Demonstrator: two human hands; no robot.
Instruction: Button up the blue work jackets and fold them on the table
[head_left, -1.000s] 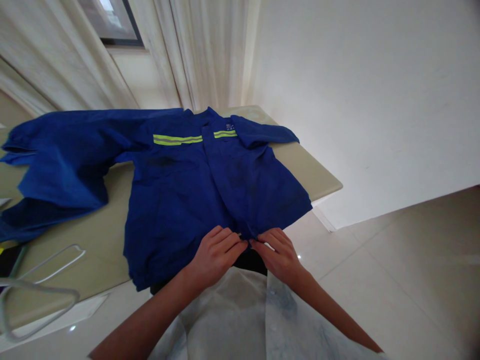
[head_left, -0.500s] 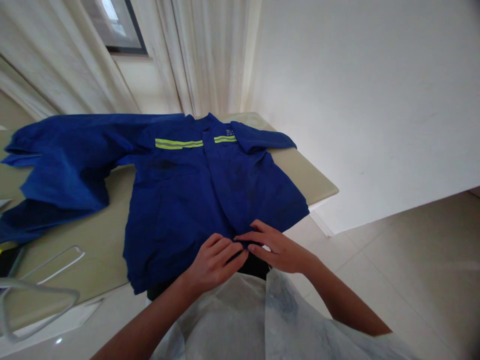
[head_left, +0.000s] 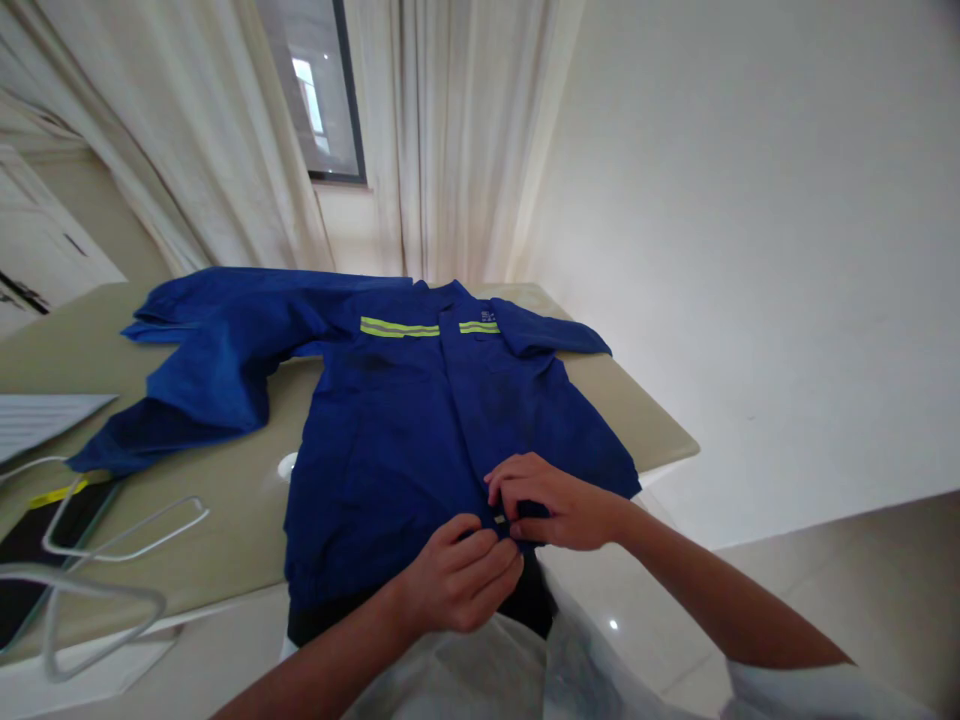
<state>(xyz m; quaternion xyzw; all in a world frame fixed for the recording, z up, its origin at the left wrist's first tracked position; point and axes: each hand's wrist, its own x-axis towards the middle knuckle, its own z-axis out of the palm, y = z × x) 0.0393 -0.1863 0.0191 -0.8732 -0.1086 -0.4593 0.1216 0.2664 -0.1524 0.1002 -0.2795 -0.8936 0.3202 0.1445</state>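
Note:
A blue work jacket [head_left: 405, 430] with yellow-green and grey reflective stripes lies front side up, its hem toward me. My left hand [head_left: 469, 572] is closed on the hem at the bottom of the front opening, fingers curled. Right beside it, my right hand [head_left: 562, 503] pinches the other side of the opening, thumb and fingers bent together. Between the fingertips shows a small pale piece [head_left: 500, 519], too small to name. The fingers hide most of the cloth they grip.
The jacket rests on a beige table [head_left: 637, 410]. At left lie a dark phone-like device [head_left: 52, 525], a white cable [head_left: 112, 555] and a white ridged object [head_left: 45, 415]. A white wall [head_left: 750, 250] stands at right, curtains [head_left: 457, 130] behind.
My view has tilted up and turned left. My right hand's fingers have curled in more tightly at the hem, and the small pale piece between the hands now shows more clearly.

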